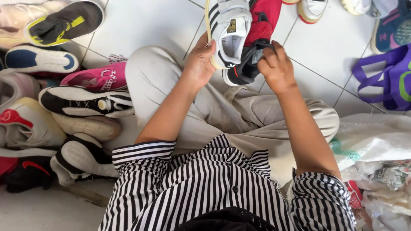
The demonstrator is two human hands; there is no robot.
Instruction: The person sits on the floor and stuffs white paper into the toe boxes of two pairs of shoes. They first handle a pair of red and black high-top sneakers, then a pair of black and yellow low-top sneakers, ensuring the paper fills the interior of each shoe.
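A black-and-white striped shirt (222,184) is seen nearest the camera, above beige trousers (239,115) on folded legs over a white tiled floor (141,25). To the left a heap of footwear is laid out: a black shoe with a red mark (25,171), a white-soled shoe (83,158), a black-and-white sneaker (85,100), a pink shoe (96,77), a navy-and-white shoe (40,60) and a black-and-yellow shoe (64,23). To the right a white woven sack (372,137) and crumpled plastic (385,192) are found, with a purple bag (385,79) beyond. Above the knees, the white striped sneaker (229,30) is gripped at its sole edge by the left hand (199,62), fingers closed around it. Touching it, the red-and-black shoe (257,42) is pinched at its black heel by the right hand (276,66). Farther off, more shoes (312,8) are lined along the top edge.
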